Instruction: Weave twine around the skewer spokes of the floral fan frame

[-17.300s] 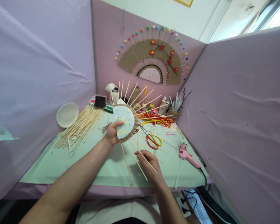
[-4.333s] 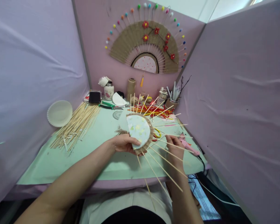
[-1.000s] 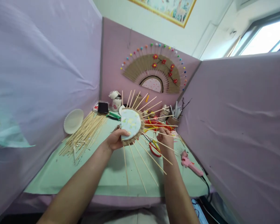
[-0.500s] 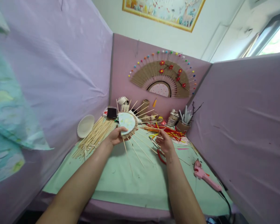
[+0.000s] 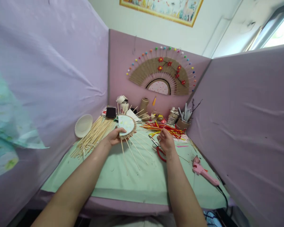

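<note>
Gripping the half-round fan frame (image 5: 126, 124) by its lower corner in the left hand (image 5: 115, 135); holding the right hand (image 5: 165, 139) curled beside the scissors (image 5: 154, 141), impossible to tell around what. Could snag splayed bamboo sticks (image 5: 122, 149) there, or tug them loose, if swept low towards the right hand.

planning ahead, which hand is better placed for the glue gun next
Right, probably: the right hand is closer to the pink hot glue gun, while the left hand grips the semicircular fan frame. Whether the right holds anything is unclear.
</note>
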